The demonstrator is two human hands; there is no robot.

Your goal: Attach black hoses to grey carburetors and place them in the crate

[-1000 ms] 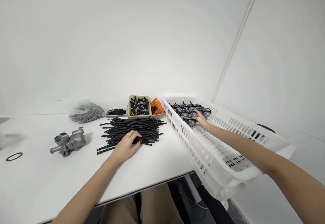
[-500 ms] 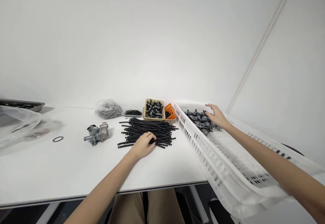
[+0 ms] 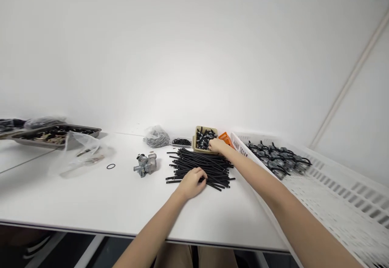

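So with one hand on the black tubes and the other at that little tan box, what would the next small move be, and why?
Probably closing the right hand on one small fitting in the tan box and lifting it out. Its fingers already rest at the box's rim among the parts, while the left hand lies curled on the pile of black tubes, seemingly with one tube ready to meet it.

White crate (image 3: 349, 203) cut off right

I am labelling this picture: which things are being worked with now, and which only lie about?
In hand:
left hand on black tubes
right hand at tan box

Lying about:
metal part
black ring
white crate
metal tray
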